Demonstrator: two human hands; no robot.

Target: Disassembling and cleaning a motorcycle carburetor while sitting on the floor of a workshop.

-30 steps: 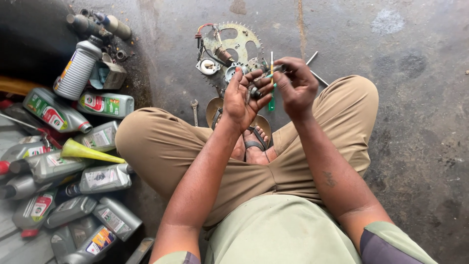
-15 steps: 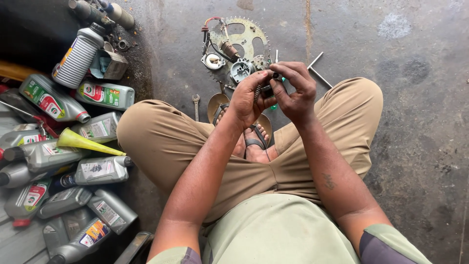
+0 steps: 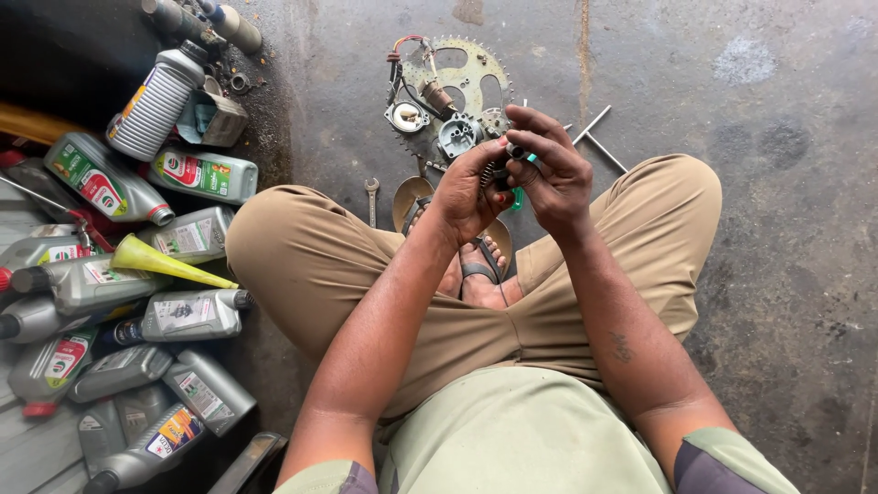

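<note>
both hands closed on a small part, tool crossing from the right

at far left a heap of grey plastic oil bottles point(image 3: 192, 316) lies on its sides, smooth and ribbed, with a yellow funnel point(image 3: 165, 261) across them. right of these a small spanner point(image 3: 371, 194) rests on the rough, stained concrete floor point(image 3: 777, 229).

over the crossed legs, the left hand point(image 3: 466, 194) curls shut round a small dark metal part point(image 3: 495, 174); most of it is hidden in the palm. the right hand point(image 3: 555, 174) sits just beside, touching, fingers pinched on a green-handled screwdriver point(image 3: 521, 169). its long axis seems to run steeply down towards the part, though the tip is hidden. the part lies left of the right hand's grip.

beyond the hands a toothed steel sprocket point(image 3: 462, 73) lies flat with a carburettor body point(image 3: 455, 135) on it, and two thin rods point(image 3: 599, 137) lie to the right.
</note>
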